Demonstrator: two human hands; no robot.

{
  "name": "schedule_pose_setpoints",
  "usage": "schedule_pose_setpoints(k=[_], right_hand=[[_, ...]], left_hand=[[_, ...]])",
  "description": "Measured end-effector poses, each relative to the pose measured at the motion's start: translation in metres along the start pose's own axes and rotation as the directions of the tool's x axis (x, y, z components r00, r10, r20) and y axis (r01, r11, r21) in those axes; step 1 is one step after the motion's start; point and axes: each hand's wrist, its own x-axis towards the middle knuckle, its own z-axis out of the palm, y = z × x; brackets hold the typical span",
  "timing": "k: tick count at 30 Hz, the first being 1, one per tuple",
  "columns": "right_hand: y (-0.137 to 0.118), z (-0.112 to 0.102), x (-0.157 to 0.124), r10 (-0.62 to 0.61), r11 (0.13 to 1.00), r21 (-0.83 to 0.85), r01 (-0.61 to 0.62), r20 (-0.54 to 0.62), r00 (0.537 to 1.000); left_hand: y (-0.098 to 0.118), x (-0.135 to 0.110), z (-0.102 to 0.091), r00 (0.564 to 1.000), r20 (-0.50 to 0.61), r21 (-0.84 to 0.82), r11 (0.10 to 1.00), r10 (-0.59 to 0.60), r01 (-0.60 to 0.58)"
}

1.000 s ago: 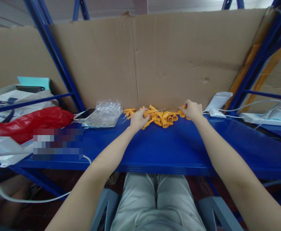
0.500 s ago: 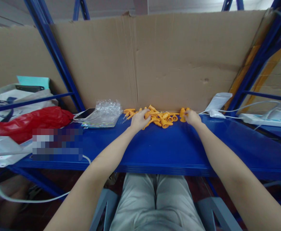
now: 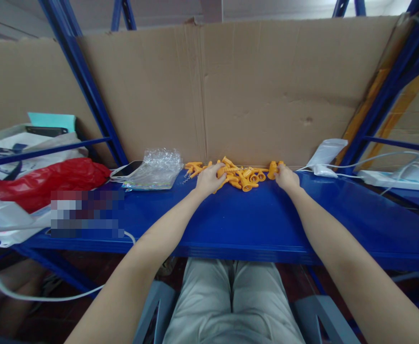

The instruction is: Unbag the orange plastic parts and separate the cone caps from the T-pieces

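Note:
A heap of orange plastic pieces with flared round ends [image 3: 245,182] lies on the blue shelf against the cardboard. My left hand [image 3: 209,180] is at the heap's left side, its thumb and fingers curled around one orange piece [image 3: 221,171]. To the right of the heap, my right hand [image 3: 288,178] has its fingers closed at an upright orange piece [image 3: 273,170]. Another bit of orange shows just above those fingertips. My fingers hide part of what each hand grips. A thin coiled wire [image 3: 187,179] rests by the heap's left end.
Left of the heap lies a clear plastic bag [image 3: 157,172] beside a phone [image 3: 130,168]. A red plastic bag [image 3: 59,179] is farther left. On the right are a white packet [image 3: 324,155], cables and a power strip [image 3: 392,178]. A cardboard panel [image 3: 259,95] stands behind.
My right hand has shifted slightly, and its fingers cover the orange pieces a little differently. My left hand stays in nearly the same place on the heap.

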Motion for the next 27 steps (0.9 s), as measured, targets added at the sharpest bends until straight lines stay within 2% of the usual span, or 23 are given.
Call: schedule_pose_setpoints(k=[8, 20, 27], right_hand=[[0.0025, -0.0008, 0.0006, -0.05, 0.999, -0.024, 0.048, -0.086, 0.995], [0.0025, -0.0001, -0.0004, -0.002, 1.0, 0.01, 0.003, -0.057, 0.998], [0.0012, -0.0047, -0.0023, -0.04, 0.999, 0.009, 0.04, -0.064, 0.997]], left_hand=[[0.0004, 0.0002, -0.0004, 1.0, 0.011, -0.002, 1.0, 0.002, -0.002], [-0.0003, 0.0006, -0.0012, 1.0, 0.012, 0.003, 1.0, 0.01, -0.01], [0.0005, 0.0, -0.0014, 1.0, 0.014, -0.004, 1.0, 0.011, -0.011]])
